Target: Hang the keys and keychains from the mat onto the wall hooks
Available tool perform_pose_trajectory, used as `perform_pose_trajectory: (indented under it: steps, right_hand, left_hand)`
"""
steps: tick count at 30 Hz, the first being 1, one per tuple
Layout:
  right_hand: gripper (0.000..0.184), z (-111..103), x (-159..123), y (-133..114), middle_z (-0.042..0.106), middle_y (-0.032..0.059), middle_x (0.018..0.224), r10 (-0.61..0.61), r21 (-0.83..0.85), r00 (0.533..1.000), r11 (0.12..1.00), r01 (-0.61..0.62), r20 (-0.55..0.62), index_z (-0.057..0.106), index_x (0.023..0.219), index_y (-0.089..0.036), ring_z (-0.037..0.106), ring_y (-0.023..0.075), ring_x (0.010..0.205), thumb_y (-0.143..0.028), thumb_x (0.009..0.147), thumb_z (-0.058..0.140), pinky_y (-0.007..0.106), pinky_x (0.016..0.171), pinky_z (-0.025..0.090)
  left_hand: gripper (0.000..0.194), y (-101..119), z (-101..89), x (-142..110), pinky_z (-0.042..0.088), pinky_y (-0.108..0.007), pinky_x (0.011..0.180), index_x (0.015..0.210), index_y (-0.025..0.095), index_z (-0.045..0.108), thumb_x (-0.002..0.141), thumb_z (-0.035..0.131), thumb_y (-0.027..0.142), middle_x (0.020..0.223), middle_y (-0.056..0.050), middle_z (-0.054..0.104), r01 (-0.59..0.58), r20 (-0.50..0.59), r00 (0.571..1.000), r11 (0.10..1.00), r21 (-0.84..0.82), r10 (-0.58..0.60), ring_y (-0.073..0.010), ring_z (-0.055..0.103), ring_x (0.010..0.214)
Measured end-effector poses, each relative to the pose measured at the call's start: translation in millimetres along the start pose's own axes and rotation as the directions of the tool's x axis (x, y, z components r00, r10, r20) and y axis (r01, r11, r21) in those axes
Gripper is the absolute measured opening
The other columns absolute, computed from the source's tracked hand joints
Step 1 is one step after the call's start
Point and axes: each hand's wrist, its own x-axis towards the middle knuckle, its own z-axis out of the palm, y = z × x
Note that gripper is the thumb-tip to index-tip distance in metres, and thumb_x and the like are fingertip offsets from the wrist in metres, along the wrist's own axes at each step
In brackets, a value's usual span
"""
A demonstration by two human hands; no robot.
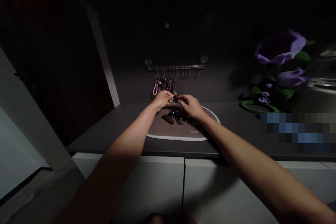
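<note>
My left hand (164,99) and my right hand (191,105) meet over a brown mat (168,131) with a pale rim. Both have their fingers closed in a pinch on small dark keys (175,99), partly hidden by the fingertips. Beneath the hands, on the mat, lie a pile of keys (181,118) and a dark brown oblong piece (168,119). Just behind, several bunches of keys (169,83) hang from a clear hook rail (175,67) on the wall. A pink strap loop (155,88) dangles at its left end.
The mat rests on a dark countertop (112,126) above white cabinet doors (157,182). To the right stand purple artificial flowers (291,77) with a green ring-shaped base (252,109). A pale upright panel (101,52) borders the counter at left. Light is dim.
</note>
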Motion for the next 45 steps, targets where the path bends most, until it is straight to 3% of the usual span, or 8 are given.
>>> perform_pose_trajectory:
  steps: [4, 11, 18, 26, 31, 36, 40, 45]
  right_hand:
    - [0.024, -1, -1, -3, 0.064, 0.0077, 0.097, -0.03, 0.048, 0.999, 0.998, 0.031, -0.021, 0.064, 0.098, -0.019, 0.056, 0.0171, 0.089, -0.022, 0.078, 0.05, 0.029, 0.081, 0.042]
    - [0.025, 0, -1, -3, 0.065, 0.0039, 0.081, 0.069, 0.158, 0.996, 0.986, -0.059, -0.058, 0.064, 0.088, -0.018, 0.055, 0.0154, 0.079, -0.036, 0.079, 0.049, 0.027, 0.074, 0.041]
    - [0.023, 1, 1, 2, 0.064, 0.0034, 0.082, 0.056, 0.223, 0.996, 0.974, -0.04, -0.065, 0.062, 0.081, -0.017, 0.055, 0.0142, 0.076, -0.037, 0.076, 0.051, 0.025, 0.071, 0.04]
    - [0.024, 0, 2, 3, 0.062, 0.0028, 0.076, 0.042, 0.225, 0.994, 0.974, -0.017, -0.105, 0.061, 0.078, -0.017, 0.053, 0.0141, 0.073, -0.039, 0.077, 0.05, 0.025, 0.07, 0.04]
    - [0.022, -2, 5, 4, 0.06, 0.0017, 0.075, 0.102, 0.305, 0.98, 0.951, -0.046, -0.173, 0.058, 0.076, -0.017, 0.052, 0.0132, 0.07, -0.038, 0.076, 0.05, 0.025, 0.07, 0.041]
    - [0.018, -4, 19, 5, 0.056, -0.0011, 0.071, 0.213, 0.473, 0.954, 0.876, -0.091, -0.212, 0.055, 0.075, -0.018, 0.05, 0.0112, 0.066, -0.036, 0.071, 0.054, 0.024, 0.067, 0.043]
    - [0.012, -9, 44, 0, 0.052, -0.0029, 0.07, 0.32, 0.679, 0.936, 0.721, -0.14, -0.146, 0.049, 0.075, -0.018, 0.05, 0.0087, 0.062, -0.029, 0.071, 0.054, 0.023, 0.06, 0.046]
    - [0.004, -14, 82, -8, 0.049, -0.0043, 0.063, 0.446, 0.729, 0.882, 0.654, -0.203, -0.155, 0.047, 0.073, -0.017, 0.048, 0.006, 0.05, -0.018, 0.076, 0.049, 0.023, 0.054, 0.047]
  left_hand:
    - [0.007, 1, 0.5, -1, 0.042, -0.018, 0.056, 0.075, 0.012, 0.055, 0.08, 0.054, 0.016, 0.068, -0.001, 0.058, -0.03, 0.015, 0.999, 1.0, -0.007, 0.03, -0.0052, 0.052, 0.057]
    - [0.013, 2, 3.0, -5, 0.042, -0.02, 0.059, 0.074, 0.011, 0.057, 0.076, 0.058, 0.024, 0.065, 0.001, 0.057, -0.123, 0.078, 0.989, 0.992, 0.008, 0.122, -0.006, 0.05, 0.058]
    - [0.019, 3, 6.9, -6, 0.042, -0.021, 0.059, 0.074, 0.012, 0.059, 0.072, 0.061, 0.031, 0.066, 0.0, 0.057, -0.183, 0.076, 0.981, 0.982, 0.041, 0.179, -0.008, 0.05, 0.061]
    - [0.019, 5, 9.6, -5, 0.042, -0.021, 0.058, 0.078, 0.011, 0.062, 0.071, 0.063, 0.029, 0.068, 0.0, 0.06, -0.185, 0.048, 0.982, 0.983, -0.011, 0.185, -0.008, 0.051, 0.061]
    - [0.02, 6, 9.0, -5, 0.042, -0.018, 0.055, 0.082, 0.011, 0.061, 0.075, 0.059, 0.03, 0.074, -0.004, 0.063, -0.145, -0.018, 0.989, 0.986, -0.085, 0.144, -0.0067, 0.053, 0.06]
    - [0.016, 3, 5.1, -2, 0.04, -0.017, 0.052, 0.078, 0.011, 0.06, 0.079, 0.051, 0.025, 0.072, -0.004, 0.062, -0.085, -0.101, 0.992, 0.996, -0.035, 0.081, -0.0055, 0.052, 0.055]
    - [0.018, -4, 2.4, 4, 0.04, -0.02, 0.053, 0.073, 0.011, 0.061, 0.079, 0.049, 0.023, 0.067, -0.004, 0.062, -0.144, -0.134, 0.978, 0.98, 0.14, 0.163, -0.0073, 0.052, 0.053]
    - [0.017, -10, -0.3, 9, 0.042, -0.021, 0.058, 0.075, 0.012, 0.063, 0.078, 0.049, 0.021, 0.071, -0.006, 0.065, -0.169, -0.15, 0.96, 0.917, 0.362, 0.236, -0.0105, 0.056, 0.059]
